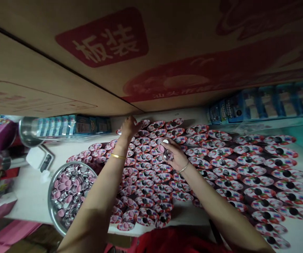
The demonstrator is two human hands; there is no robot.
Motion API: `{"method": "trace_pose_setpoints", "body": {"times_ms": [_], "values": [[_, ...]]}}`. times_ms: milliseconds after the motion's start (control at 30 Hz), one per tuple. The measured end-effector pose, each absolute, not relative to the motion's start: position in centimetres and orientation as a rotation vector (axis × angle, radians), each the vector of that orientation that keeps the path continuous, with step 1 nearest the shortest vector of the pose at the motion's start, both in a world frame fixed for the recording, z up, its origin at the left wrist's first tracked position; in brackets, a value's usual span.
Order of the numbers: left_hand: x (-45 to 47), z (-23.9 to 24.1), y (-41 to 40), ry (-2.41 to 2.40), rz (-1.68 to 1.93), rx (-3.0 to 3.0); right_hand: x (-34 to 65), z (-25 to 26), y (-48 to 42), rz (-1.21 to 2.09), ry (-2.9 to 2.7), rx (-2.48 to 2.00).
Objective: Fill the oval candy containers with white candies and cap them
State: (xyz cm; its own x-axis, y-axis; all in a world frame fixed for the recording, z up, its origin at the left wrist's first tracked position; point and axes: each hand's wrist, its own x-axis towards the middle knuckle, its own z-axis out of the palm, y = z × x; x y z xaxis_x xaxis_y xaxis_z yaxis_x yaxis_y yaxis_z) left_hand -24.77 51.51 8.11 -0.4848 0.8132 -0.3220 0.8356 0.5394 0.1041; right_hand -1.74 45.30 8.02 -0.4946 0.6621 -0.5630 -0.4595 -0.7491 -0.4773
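Note:
My left hand [129, 127] reaches to the far edge of a spread of oval printed cards [220, 163]. Its fingers are pinched together over one card at the top row, and what they hold is too small to name. My right hand [172, 154] hovers over the middle of the cards, curled round several small pink and silver caps [166, 150]. Both wrists wear thin gold bangles. Many cards on the left side carry a pink cap in their hole; those on the right show dark holes.
A round metal bowl [51, 207] full of pink and silver caps stands at the near left. Large cardboard boxes [140, 52] wall off the back. Blue packs [262, 105] lie at the back right, more blue packs [69, 125] at the back left.

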Motion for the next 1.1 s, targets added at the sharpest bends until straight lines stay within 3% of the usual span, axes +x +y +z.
{"method": "trace_pose_setpoints", "body": {"times_ms": [233,367,533,767,900,1100], "values": [[-23.5,9.0,51.6,2.465,-0.09,1.357,-2.9,8.4,45.9,2.222,-0.395,-1.033],[-21.4,10.0,48.6,2.475,0.385,1.499,-3.0,8.5,45.9,2.13,-0.405,-1.081],[-17.5,10.5,42.7,1.72,0.842,1.552,-3.5,7.9,45.4,2.105,-0.408,-1.033],[-17.1,9.6,41.1,1.848,1.218,1.165,-4.5,7.7,44.6,2.155,-0.426,-1.046],[-20.6,9.1,43.0,2.128,1.117,1.096,-4.0,7.7,44.8,2.185,-0.413,-0.968],[-23.2,8.7,45.4,2.337,0.432,1.314,-3.7,7.7,45.1,2.194,-0.441,-0.905]]}}
